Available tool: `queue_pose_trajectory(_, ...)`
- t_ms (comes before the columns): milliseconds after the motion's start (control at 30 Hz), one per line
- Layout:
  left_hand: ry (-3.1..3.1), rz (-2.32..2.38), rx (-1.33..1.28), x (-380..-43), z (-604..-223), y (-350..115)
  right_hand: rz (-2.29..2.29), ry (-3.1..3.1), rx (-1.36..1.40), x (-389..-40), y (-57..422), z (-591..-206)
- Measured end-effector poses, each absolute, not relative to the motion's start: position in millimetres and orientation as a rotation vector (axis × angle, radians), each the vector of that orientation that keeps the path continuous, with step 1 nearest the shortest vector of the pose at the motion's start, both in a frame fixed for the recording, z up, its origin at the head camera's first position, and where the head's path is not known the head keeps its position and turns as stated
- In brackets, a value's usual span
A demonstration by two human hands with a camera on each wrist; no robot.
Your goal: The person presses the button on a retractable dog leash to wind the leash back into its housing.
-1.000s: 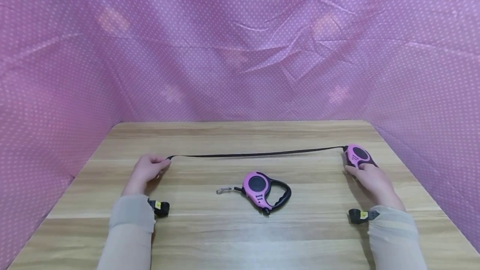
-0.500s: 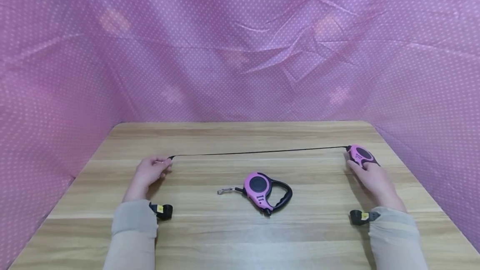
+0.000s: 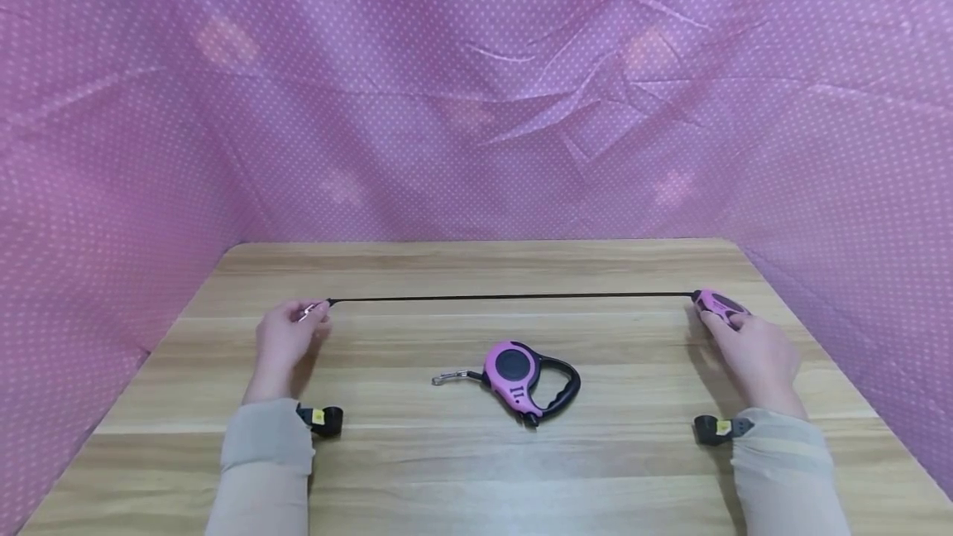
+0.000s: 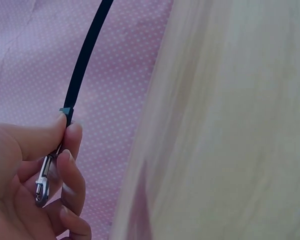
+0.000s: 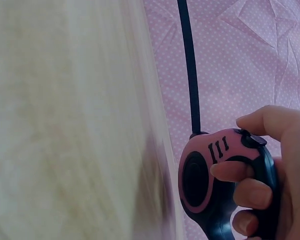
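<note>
Two pink-and-black leash reels are in sight, both from above, but only one is in use: the held leash reel [image 3: 720,304] is in the right hand [image 3: 755,354] near the right side of the desk [image 3: 476,478]. One black strap [image 3: 514,297] runs straight from it, high across the desk, to the left hand [image 3: 286,342]

The right wrist view shows what the head view mostly hides: the fingers are curled round the black handle [image 5: 265,195], one of them lying against the casing, with the thumb beside a dark button [image 5: 253,140]. Whether the thumb presses it I cannot tell. Three dark slots mark the pink casing, and the strap comes out of its nose; how much is wound inside cannot be seen

The left wrist view shows the left thumb and forefinger pinching the strap's black end, the other fingers loosely bent, and one metal clip [image 4: 42,182] lying just inside them

Only the head view takes in the second leash reel [image 3: 514,370], flat on the desk between the two forearms, its own small clip [image 3: 449,378] pointing left. Pink dotted cloth [image 3: 476,122] hangs behind the desk
</note>
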State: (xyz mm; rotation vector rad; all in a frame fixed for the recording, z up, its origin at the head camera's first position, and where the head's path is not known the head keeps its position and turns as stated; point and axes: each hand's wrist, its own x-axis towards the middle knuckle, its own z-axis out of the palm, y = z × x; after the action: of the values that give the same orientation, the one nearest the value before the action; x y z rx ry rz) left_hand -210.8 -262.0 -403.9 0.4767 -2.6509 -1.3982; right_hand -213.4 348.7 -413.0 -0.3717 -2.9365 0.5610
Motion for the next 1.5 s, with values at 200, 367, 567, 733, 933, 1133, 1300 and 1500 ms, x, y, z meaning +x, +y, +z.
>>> queue_pose_trajectory(200, -2.604, -1.334, 0.463, -209, -401, -263, 0.561, -2.881, -0.407, -212, 345, -412)
queue_pose_trajectory(367, -2.570, -1.332, 0.485, -209, -397, -263, 0.581, -2.832, -0.445, -211, 346, -412)
queue_pose_trajectory(567, -2.557, -1.352, 0.527, -207, -393, -262, 0.623, -2.810, -0.514, -210, 346, -409)
queue_pose_trajectory(733, -2.552, -1.368, 0.550, -208, -392, -262, 0.632, -2.792, -0.517, -210, 344, -408)
queue_pose_trajectory(933, -2.553, -1.349, 0.554, -208, -393, -263, 0.661, -2.760, -0.552, -210, 343, -409)
queue_pose_trajectory(1133, -2.556, -1.366, 0.567, -209, -392, -263, 0.703, -2.735, -0.606, -211, 343, -410)
queue_pose_trajectory(1300, -2.549, -1.359, 0.564, -209, -393, -261, 0.718, -2.726, -0.613, -211, 343, -410)
queue_pose_trajectory(1500, -2.543, -1.394, 0.548, -208, -392, -258, 0.742, -2.723, -0.606, -212, 341, -410)
